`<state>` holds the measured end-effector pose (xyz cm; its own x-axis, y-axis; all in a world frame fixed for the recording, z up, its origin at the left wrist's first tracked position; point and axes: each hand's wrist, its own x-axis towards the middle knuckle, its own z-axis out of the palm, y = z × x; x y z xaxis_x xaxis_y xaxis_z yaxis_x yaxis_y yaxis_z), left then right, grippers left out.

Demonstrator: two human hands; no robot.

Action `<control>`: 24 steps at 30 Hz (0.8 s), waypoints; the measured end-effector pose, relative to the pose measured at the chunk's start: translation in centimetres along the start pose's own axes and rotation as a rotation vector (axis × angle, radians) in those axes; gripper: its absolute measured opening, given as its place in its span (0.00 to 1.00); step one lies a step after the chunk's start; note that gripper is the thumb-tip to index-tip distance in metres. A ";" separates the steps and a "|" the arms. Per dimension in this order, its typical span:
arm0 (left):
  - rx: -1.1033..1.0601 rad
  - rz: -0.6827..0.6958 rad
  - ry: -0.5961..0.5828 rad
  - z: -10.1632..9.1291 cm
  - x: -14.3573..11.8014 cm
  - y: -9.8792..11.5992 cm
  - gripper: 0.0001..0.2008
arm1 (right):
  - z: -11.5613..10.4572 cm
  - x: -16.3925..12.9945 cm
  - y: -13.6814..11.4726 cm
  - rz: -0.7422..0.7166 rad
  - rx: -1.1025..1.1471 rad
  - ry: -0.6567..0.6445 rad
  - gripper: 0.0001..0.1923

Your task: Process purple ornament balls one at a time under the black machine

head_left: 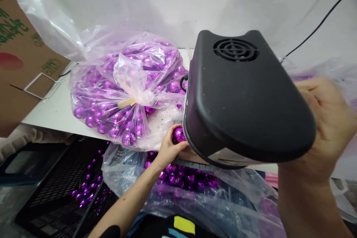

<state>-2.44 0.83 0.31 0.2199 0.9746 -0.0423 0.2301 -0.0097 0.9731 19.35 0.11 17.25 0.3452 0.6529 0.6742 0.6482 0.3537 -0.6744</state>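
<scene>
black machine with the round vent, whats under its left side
At the lower left edge of the black machine, the left hand holds a shiny purple ball. Whatever lies directly beneath is covered by its body and cannot be seen.

- Tied bag (146, 97) of baubles (128, 138) over there on the table (52, 113), wall (167, 3) behind
- Carton (28, 70) to its left, machine (237, 100) to its right
- Crate (50, 197) lower left, baubles inside
- Front bag (117, 161), more baubles

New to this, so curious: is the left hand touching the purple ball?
Touching: the head view shows the left hand curled against the purple ball, no gap visible.
</scene>
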 end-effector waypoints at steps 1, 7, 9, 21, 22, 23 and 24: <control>-0.076 -0.017 0.038 -0.5 -0.2 0.1 0.28 | 0.0 0.0 0.0 -0.002 -0.005 -0.005 0.24; -0.397 -0.140 0.078 -1.4 -1.0 -0.5 0.30 | 0.0 0.1 -0.4 0.016 0.014 -0.030 0.24; -0.400 -0.127 0.064 -1.4 -1.1 -0.8 0.28 | 0.0 0.2 -0.4 0.014 -0.005 -0.038 0.24; 0.109 0.233 -0.057 1.3 -1.2 -2.0 0.25 | 0.2 0.2 -0.1 -0.021 -0.001 -0.022 0.29; 0.165 0.267 -0.065 1.5 -1.1 -2.2 0.24 | 0.2 0.2 -0.1 -0.024 -0.006 -0.026 0.29; 0.222 0.305 -0.075 1.8 -1.1 -2.3 0.22 | 0.2 0.3 -0.1 -0.027 -0.012 -0.031 0.29; 0.278 0.343 -0.081 2.0 -1.1 -2.3 0.21 | 0.1 0.3 -0.1 -0.028 -0.018 -0.035 0.30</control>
<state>-1.34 -0.67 -2.37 0.3986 0.8841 0.2439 0.3747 -0.3998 0.8365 19.27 0.34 17.48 0.3024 0.6661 0.6818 0.6698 0.3604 -0.6492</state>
